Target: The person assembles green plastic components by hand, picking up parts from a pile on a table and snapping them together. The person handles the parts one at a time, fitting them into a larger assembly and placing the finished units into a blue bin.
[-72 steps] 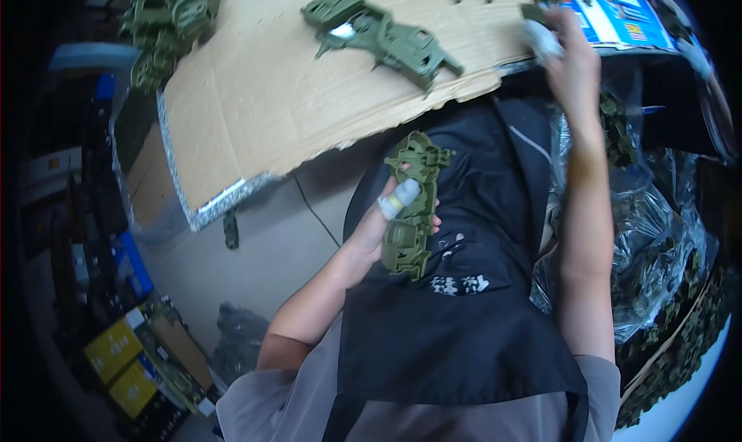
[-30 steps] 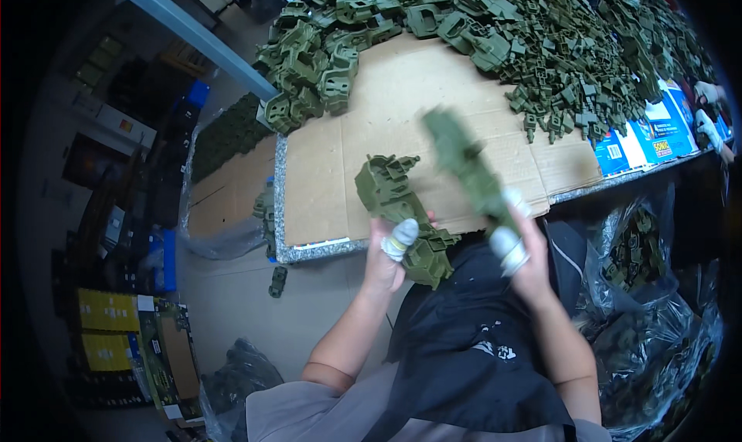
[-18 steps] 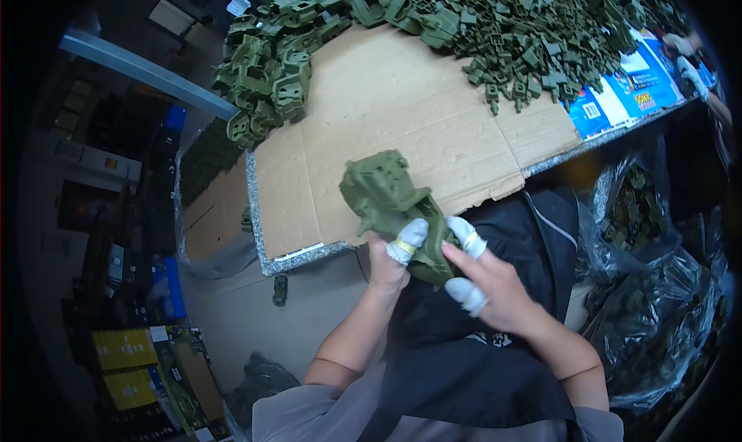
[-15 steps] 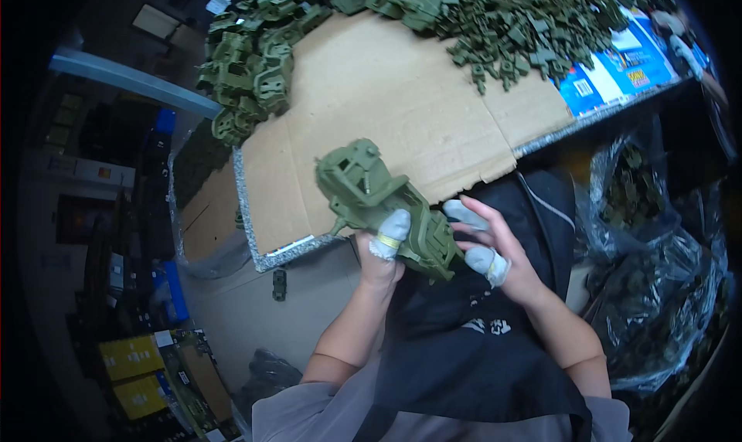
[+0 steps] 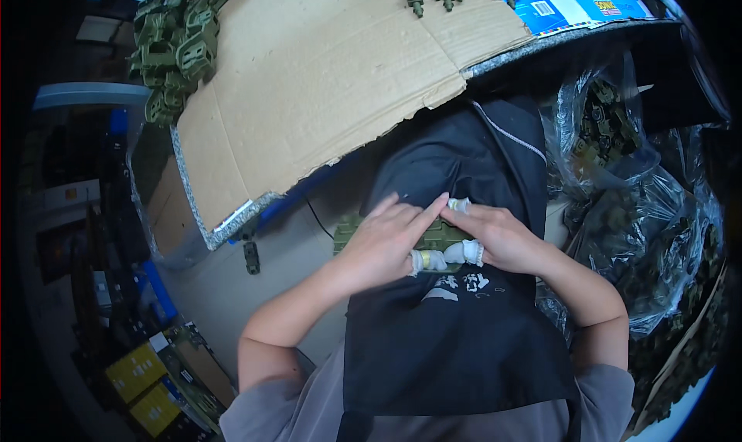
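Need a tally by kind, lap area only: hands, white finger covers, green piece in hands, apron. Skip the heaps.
Hands: 2 (left hand, right hand)
White finger covers: 3 visible
Green piece: 1, partly covered; may be several joined
Apron: 1
Total: 7

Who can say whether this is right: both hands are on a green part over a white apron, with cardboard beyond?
The apron is black, not white, as the head view shows. The left hand and right hand are on a green part over it, with cardboard beyond.
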Tool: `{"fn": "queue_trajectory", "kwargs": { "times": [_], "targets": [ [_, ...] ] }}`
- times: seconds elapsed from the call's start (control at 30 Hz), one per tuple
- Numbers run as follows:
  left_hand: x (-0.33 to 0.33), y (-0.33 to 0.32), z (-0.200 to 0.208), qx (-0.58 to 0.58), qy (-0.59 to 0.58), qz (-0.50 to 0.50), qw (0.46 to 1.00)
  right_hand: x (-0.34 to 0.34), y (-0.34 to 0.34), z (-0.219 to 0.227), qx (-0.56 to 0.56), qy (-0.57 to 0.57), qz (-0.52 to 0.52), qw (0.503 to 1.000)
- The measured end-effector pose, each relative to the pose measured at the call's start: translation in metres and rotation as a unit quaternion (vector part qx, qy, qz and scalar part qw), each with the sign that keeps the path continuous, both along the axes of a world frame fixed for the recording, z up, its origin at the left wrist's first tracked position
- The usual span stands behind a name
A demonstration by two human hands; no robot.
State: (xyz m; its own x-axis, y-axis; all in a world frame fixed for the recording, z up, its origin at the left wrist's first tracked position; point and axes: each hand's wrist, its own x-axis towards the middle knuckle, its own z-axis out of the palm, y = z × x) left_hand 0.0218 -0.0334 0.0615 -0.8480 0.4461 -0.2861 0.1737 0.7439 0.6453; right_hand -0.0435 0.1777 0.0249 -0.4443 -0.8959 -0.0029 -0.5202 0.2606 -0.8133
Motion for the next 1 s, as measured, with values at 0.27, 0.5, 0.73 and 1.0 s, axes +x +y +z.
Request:
{"fn": "queue_trajectory", "kwargs": {
  "times": [0.27, 0.5, 0.73, 1.0],
  "targets": [
    [0.004, -0.008, -0.03, 0.046, -0.031, 0.01, 0.998, 0.004, -0.006, -0.008, 0.017, -0.057, -0.03, 0.998],
    [0.007, -0.01, -0.041, 0.026, -0.03, -0.008, 0.999, 0.015, -0.007, -0.025, 0.039, -0.088, -0.053, 0.994],
    [0.01, -0.015, -0.043, 0.018, 0.05, 0.001, 0.999, 0.013, -0.01, -0.019, 0.065, -0.134, -0.048, 0.988],
    [0.005, -0.016, -0.048, 0.001, -0.005, -0.016, 1.0, 0.013, -0.013, -0.034, 0.03, -0.194, -0.09, 0.977]
  ]
}}
